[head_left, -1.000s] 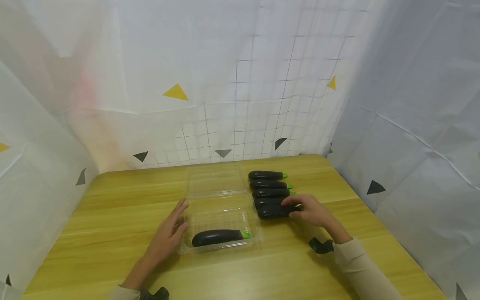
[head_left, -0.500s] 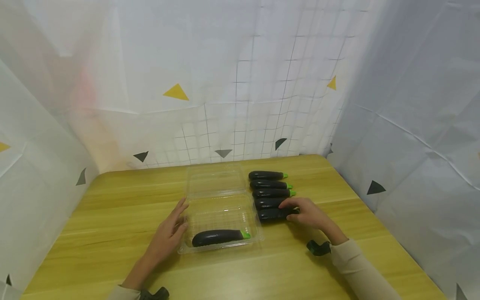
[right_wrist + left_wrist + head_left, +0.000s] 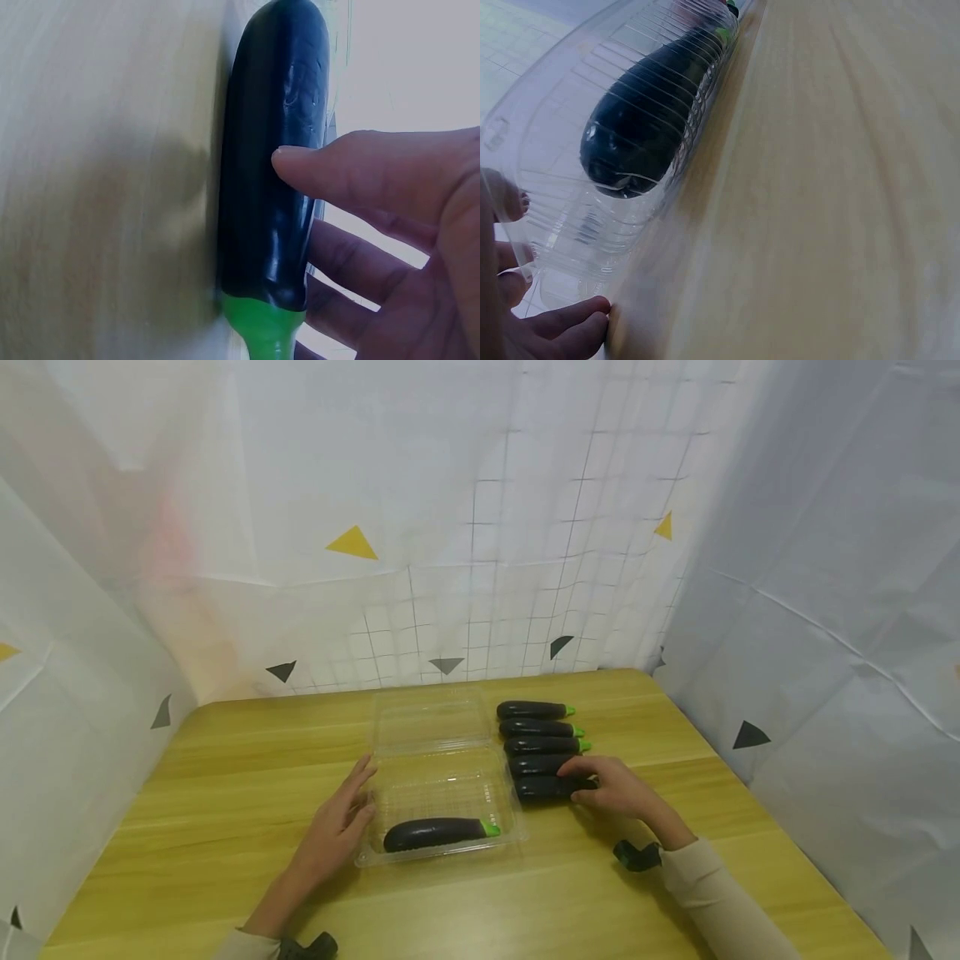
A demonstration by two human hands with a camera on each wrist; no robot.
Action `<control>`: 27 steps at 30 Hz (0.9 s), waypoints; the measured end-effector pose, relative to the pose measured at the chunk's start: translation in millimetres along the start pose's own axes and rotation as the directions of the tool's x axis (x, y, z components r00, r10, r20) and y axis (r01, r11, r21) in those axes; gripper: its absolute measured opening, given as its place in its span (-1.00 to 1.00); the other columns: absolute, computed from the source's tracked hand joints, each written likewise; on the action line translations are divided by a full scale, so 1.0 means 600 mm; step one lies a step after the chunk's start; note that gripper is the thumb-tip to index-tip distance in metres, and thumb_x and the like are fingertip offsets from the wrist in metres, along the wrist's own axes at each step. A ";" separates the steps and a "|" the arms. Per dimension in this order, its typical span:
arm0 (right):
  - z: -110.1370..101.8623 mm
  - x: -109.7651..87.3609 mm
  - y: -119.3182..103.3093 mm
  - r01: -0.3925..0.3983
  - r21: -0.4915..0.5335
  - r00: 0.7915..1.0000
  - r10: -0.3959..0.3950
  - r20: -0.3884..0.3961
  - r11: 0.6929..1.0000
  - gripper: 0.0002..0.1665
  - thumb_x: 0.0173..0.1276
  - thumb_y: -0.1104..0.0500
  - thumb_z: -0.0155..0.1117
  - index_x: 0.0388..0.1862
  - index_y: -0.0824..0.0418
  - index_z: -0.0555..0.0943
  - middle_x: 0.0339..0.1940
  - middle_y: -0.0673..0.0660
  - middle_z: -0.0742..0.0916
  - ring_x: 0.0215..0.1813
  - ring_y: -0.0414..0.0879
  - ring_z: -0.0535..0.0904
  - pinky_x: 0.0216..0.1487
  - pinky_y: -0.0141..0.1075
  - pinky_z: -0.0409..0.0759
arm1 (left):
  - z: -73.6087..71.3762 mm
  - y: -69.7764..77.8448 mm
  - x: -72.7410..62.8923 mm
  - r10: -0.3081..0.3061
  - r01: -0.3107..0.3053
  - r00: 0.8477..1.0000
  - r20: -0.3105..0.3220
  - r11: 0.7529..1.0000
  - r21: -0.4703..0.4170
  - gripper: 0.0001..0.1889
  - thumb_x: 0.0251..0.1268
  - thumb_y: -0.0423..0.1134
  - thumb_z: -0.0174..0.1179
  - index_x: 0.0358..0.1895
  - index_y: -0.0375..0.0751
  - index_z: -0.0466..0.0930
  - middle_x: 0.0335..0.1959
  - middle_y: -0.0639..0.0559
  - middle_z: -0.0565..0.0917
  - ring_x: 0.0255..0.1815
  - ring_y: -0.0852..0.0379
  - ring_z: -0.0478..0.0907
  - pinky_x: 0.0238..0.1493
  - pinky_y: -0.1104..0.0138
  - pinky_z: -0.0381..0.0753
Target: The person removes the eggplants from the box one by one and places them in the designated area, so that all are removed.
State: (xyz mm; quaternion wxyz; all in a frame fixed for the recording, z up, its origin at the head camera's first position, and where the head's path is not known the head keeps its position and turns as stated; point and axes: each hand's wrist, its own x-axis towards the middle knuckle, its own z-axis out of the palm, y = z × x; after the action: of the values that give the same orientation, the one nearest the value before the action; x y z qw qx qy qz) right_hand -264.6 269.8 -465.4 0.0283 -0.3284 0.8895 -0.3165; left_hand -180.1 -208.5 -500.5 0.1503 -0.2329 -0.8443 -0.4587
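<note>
My right hand holds the nearest eggplant of a row on the right, near its stem end. In the right wrist view the thumb lies on this dark eggplant with its green stem, and the other fingers are behind it. My left hand rests with extended fingers against the left side of a clear plastic clamshell box. One eggplant lies along the box's front side, green stem to the right; the left wrist view shows this eggplant through the ribbed wall.
Behind the held eggplant, several others lie in parallel, stems to the right. The box's lid is folded back flat on the wooden table. White sheets enclose the table at the back and both sides.
The nearest eggplant and my right hand have shifted slightly toward me and left, showing more of the eggplant behind. My left hand and the box have stayed put.
</note>
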 end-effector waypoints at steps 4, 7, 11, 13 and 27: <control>0.000 0.000 -0.001 0.000 -0.007 1.000 0.000 -0.003 1.000 -0.59 0.27 0.36 0.50 0.11 0.22 0.71 0.06 0.12 0.76 0.10 0.10 0.67 0.08 0.11 0.65 | 0.000 -0.001 0.000 -0.001 0.001 1.000 0.003 1.000 -0.003 -0.36 0.55 -0.51 0.10 0.62 -0.19 0.22 0.68 -0.10 0.10 0.28 -0.40 0.53 0.20 -0.16 0.54; 0.001 0.000 -0.001 -0.004 -0.012 1.000 0.004 -0.007 1.000 -0.59 0.27 0.35 0.50 0.11 0.23 0.71 0.05 0.13 0.76 0.09 0.10 0.68 0.05 0.09 0.67 | 0.000 -0.001 0.000 -0.002 0.002 1.000 0.005 1.000 -0.005 -0.36 0.55 -0.51 0.10 0.62 -0.19 0.22 0.67 -0.13 0.10 0.28 -0.40 0.52 0.21 -0.16 0.54; 0.000 0.000 -0.002 -0.013 -0.018 1.000 0.013 -0.009 1.000 -0.60 0.28 0.35 0.50 0.11 0.23 0.71 0.06 0.13 0.76 0.09 0.11 0.68 0.02 0.07 0.69 | -0.001 0.000 0.000 -0.008 0.008 1.000 0.006 1.000 -0.008 -0.36 0.56 -0.49 0.09 0.62 -0.17 0.22 0.67 -0.15 0.11 0.29 -0.40 0.52 0.21 -0.16 0.54; -0.001 0.000 -0.003 -0.011 -0.016 1.000 0.011 -0.009 1.000 -0.60 0.29 0.35 0.49 0.11 0.24 0.71 0.06 0.13 0.76 0.09 0.11 0.68 0.02 0.07 0.69 | -0.001 0.001 0.000 -0.011 0.011 1.000 0.007 1.000 -0.013 -0.37 0.57 -0.48 0.09 0.63 -0.16 0.21 0.67 -0.15 0.11 0.29 -0.40 0.52 0.21 -0.15 0.54; -0.004 -0.001 -0.007 -0.004 -0.009 1.000 0.004 -0.007 1.000 -0.62 0.30 0.38 0.47 0.11 0.28 0.71 0.05 0.14 0.76 0.07 0.11 0.69 0.03 0.09 0.70 | -0.001 -0.001 0.001 -0.001 0.002 1.000 0.010 1.000 -0.022 -0.35 0.55 -0.52 0.09 0.62 -0.19 0.21 0.66 -0.21 0.11 0.28 -0.42 0.52 0.20 -0.16 0.55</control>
State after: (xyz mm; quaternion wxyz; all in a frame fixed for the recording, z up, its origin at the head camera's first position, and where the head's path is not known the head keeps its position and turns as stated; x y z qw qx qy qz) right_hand -262.7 268.9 -461.2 0.0241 -0.3257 0.8917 -0.3135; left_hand -180.8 -208.9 -500.4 0.1432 -0.2362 -0.8402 -0.4667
